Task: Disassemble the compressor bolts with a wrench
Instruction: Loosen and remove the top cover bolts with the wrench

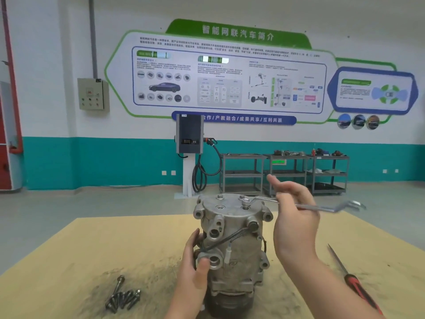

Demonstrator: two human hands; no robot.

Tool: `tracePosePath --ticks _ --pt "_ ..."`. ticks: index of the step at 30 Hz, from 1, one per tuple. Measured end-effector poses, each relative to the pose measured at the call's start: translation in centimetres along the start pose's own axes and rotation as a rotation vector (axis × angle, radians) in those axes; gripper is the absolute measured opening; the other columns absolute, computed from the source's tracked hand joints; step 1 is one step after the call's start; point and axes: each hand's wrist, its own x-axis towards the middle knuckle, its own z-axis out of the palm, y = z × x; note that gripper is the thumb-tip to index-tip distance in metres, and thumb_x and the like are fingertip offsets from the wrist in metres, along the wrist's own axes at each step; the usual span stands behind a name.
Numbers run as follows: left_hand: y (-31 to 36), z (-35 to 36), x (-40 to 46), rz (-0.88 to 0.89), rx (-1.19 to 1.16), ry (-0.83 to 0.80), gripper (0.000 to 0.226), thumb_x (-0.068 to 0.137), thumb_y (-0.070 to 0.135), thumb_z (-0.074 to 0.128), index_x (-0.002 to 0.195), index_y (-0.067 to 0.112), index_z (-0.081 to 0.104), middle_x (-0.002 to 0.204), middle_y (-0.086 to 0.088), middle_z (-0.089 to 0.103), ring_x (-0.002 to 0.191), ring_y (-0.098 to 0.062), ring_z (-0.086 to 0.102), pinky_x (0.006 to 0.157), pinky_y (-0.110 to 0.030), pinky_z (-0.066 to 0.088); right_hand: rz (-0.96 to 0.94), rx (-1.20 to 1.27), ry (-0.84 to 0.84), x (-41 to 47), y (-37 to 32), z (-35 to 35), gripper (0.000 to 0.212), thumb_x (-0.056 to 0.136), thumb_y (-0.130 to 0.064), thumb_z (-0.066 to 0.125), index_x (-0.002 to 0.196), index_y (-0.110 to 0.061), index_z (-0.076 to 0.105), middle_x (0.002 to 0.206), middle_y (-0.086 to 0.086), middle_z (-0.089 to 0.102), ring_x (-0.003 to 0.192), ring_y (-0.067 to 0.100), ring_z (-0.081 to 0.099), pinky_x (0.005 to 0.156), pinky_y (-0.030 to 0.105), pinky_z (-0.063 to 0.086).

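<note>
Fingers of left hand point(193, 268) grip compressor point(232, 245); right hand point(294, 217) seemingly pinches blurred wrench point(305, 205) on a bolt point(245, 201).

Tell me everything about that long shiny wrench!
The wrench is a thin, silvery metal bar with a bent ring at each end. It lies nearly level above the table. One ring sits over a bolt on top of the grey compressor; the other end sticks out to the right, blurred. The right hand holds its middle.
</note>
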Motion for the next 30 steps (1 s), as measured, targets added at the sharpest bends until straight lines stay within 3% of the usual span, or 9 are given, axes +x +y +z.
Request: tracePosePath --ticks 3,7,10,12,14,19,24,27,30 --pt "-0.3 0.4 0.1 -0.012 -0.042 0.060 0.115 0.042 0.100 0.055 0.134 0.031 0.044 0.138 0.008 0.054 0.122 -0.006 0.057 0.105 -0.042 0.046 -0.297 -0.197 -0.346 -3.1 -1.7 1.2 0.038 0.088 0.010 0.050 0.076 -0.020 0.072 0.117 -0.014 0.069 0.127 0.002 0.050 0.114 0.018 0.027" --pt "-0.4 1.0 0.4 -0.057 -0.145 0.137 0.112 0.034 0.097 0.063 0.123 0.030 0.048 0.134 -0.005 0.055 0.122 -0.029 0.055 0.105 -0.055 0.043 -0.468 -0.898 -0.757 -1.4 -2.6 4.7 0.032 0.089 0.000 0.046 0.106 -0.014 0.070 0.130 0.005 0.063 0.142 0.013 0.031 0.109 0.009 -0.016" --pt "-0.3 1.1 0.5 -0.052 -0.149 0.139 0.113 0.030 0.097 0.062 0.119 0.029 0.048 0.134 -0.010 0.053 0.121 -0.030 0.053 0.104 -0.053 0.043 -0.376 -1.233 -1.003 1.3 -1.7 8.3 0.032 0.097 -0.013 0.037 0.124 -0.009 0.053 0.125 0.012 0.061 0.127 0.024 0.048 0.118 0.035 0.014" --pt "-0.4 0.8 0.3 -0.053 -0.113 0.107 0.113 0.034 0.099 0.059 0.122 0.030 0.047 0.137 -0.003 0.052 0.123 -0.022 0.054 0.103 -0.044 0.046 -0.250 -1.325 -1.092 3.6 -1.3 9.7 0.020 0.099 -0.016 0.038 0.110 -0.007 0.052 0.099 0.008 0.061 0.086 0.020 0.055 0.081 0.034 0.046" --pt "-0.4 0.5 -0.2 -0.045 -0.044 0.031 0.108 0.042 0.101 0.052 0.129 0.036 0.044 0.141 0.004 0.051 0.125 -0.013 0.054 0.103 -0.043 0.048 -0.094 -1.393 -1.128 6.3 -0.8 9.8 0.018 0.100 -0.013 0.035 0.093 -0.008 0.051 0.081 0.003 0.050 0.067 0.013 0.045 0.058 0.026 0.037" --pt "0.1 0.2 -0.4 -0.044 -0.034 -0.009 0.117 0.043 0.099 0.054 0.137 0.031 0.039 0.141 0.000 0.053 0.126 -0.015 0.055 0.105 -0.045 0.046 0.309 -1.205 -0.897 10.1 1.0 6.3 0.029 0.100 -0.013 0.039 0.115 0.001 0.059 0.120 0.020 0.059 0.076 0.016 0.050 0.073 0.026 0.046" --pt "0.3 0.2 -0.7 -0.029 -0.017 -0.051 0.127 0.040 0.102 0.048 0.143 0.029 0.035 0.142 0.001 0.052 0.126 -0.015 0.054 0.105 -0.044 0.047 0.532 -0.324 -0.200 7.2 2.6 1.7 0.035 0.090 -0.012 0.057 0.122 0.000 0.055 0.124 0.020 0.061 0.081 0.025 0.060 0.065 0.036 0.046" --pt "0.4 0.3 -0.7 -0.028 -0.015 -0.054 0.130 0.039 0.102 0.048 0.144 0.027 0.034 0.141 0.000 0.053 0.128 -0.016 0.053 0.107 -0.045 0.045 0.331 0.119 0.039 3.4 2.1 -0.8 0.021 0.091 -0.008 0.063 0.109 -0.009 0.050 0.116 0.010 0.068 0.114 0.019 0.062 0.098 0.036 0.044" --pt "0.4 0.3 -0.6 -0.031 -0.067 -0.044 0.127 0.043 0.099 0.054 0.145 0.026 0.034 0.142 -0.004 0.053 0.129 -0.022 0.053 0.107 -0.050 0.043 -0.033 0.124 -0.098 -0.9 -0.2 -1.2 0.032 0.092 0.005 0.055 0.082 -0.025 0.057 0.105 -0.003 0.074 0.111 0.009 0.065 0.097 0.025 0.045"
